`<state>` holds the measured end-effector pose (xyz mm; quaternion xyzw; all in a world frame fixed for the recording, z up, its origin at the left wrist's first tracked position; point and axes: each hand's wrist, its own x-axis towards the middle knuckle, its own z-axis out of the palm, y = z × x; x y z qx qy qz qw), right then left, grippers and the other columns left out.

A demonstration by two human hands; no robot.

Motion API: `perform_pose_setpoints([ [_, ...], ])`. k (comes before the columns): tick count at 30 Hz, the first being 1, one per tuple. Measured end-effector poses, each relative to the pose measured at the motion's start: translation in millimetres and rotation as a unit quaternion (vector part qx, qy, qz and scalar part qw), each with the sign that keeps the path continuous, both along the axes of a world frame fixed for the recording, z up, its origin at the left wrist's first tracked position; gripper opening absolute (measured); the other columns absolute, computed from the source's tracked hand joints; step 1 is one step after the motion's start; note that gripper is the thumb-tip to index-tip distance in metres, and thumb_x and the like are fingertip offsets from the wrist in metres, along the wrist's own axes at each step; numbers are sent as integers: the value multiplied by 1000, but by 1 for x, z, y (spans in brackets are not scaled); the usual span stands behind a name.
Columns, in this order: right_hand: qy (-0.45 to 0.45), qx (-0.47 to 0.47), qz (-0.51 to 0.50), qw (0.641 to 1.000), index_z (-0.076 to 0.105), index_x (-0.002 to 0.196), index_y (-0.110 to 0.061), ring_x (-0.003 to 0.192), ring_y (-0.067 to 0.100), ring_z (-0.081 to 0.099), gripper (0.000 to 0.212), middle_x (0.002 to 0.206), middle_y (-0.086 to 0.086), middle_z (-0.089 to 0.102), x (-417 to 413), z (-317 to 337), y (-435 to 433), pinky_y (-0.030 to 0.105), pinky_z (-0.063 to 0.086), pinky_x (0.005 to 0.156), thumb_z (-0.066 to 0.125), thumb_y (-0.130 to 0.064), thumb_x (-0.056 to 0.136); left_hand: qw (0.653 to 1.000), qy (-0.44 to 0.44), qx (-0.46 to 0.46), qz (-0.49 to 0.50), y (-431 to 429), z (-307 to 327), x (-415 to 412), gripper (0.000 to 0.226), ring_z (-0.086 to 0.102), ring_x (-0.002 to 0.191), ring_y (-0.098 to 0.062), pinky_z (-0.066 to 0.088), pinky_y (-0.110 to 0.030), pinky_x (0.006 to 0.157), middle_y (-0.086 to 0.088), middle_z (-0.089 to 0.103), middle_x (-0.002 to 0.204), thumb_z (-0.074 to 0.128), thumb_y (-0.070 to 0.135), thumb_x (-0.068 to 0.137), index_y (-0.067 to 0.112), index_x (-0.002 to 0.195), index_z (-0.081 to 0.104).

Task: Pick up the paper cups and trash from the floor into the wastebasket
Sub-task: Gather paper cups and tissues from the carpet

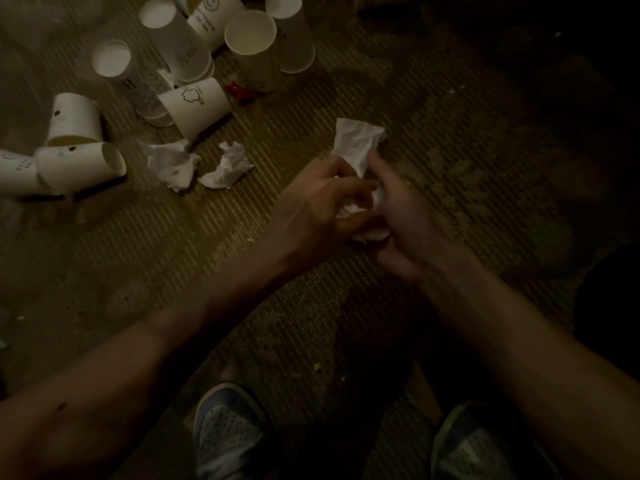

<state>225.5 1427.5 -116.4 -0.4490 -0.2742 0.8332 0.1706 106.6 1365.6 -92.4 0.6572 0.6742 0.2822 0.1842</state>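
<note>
Between the two hands, low over the ribbed floor [311,289], white crumpled tissue [360,143] is being gathered: the left hand [311,206] clenches one side of the wad, the right hand [405,220] closes on the other, a loose end sticking up past the fingertips. Two more tissue wads [169,164] [227,164] lie just left on the floor, apart from the hands. Beyond them sit the paper cups [194,105] — about ten, though the dim top edge may hide more — some upright, some tipped, plus a small red scrap [239,91]. No wastebasket is in view, so the job looks barely begun — nearly everything remains.
</note>
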Motion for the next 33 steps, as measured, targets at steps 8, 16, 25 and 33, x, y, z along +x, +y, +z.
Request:
perform_pose_setpoints([
  [8, -103, 10, -65, 992, 63, 111, -6, 86, 31, 73, 46, 95, 18, 73, 11, 1, 22, 46, 61, 74, 52, -49, 97, 983, -124, -24, 134, 28, -11, -11, 23, 60, 97, -9, 44, -19, 80, 3, 61, 108, 56, 23, 97, 19, 115, 70],
  [16, -97, -51, -154, 982, 52, 81, -15, 51, 12, 54, 35, 72, 3, 55, 28, -11, 34, 18, 37, 38, 49, -44, 100, 945, 173, -270, -70, 74, -65, -28, 59, 6, 151, -28, 17, -54, 116, -4, 8, 166, 38, 47, 102, 35, 156, 18],
  [25, -101, -45, -137, 984, 55, 85, -11, 50, 13, 62, 40, 71, 4, 67, 26, -13, 28, 20, 44, 44, 42, -45, 102, 991, -22, -125, 52, 46, -56, -49, 16, 59, 73, 6, 40, -7, 64, 10, 67, 88, 73, 25, 88, 12, 97, 76],
  [33, -35, -53, -16, 998, 63, 107, -6, 85, 23, 69, 58, 99, 13, 73, 2, -3, 7, 37, 54, 85, 27, -50, 104, 946, -306, -65, 87, -2, -11, -19, 28, 67, 60, -8, 51, -20, 52, -7, 70, 67, 84, 11, 75, -1, 90, 64],
])
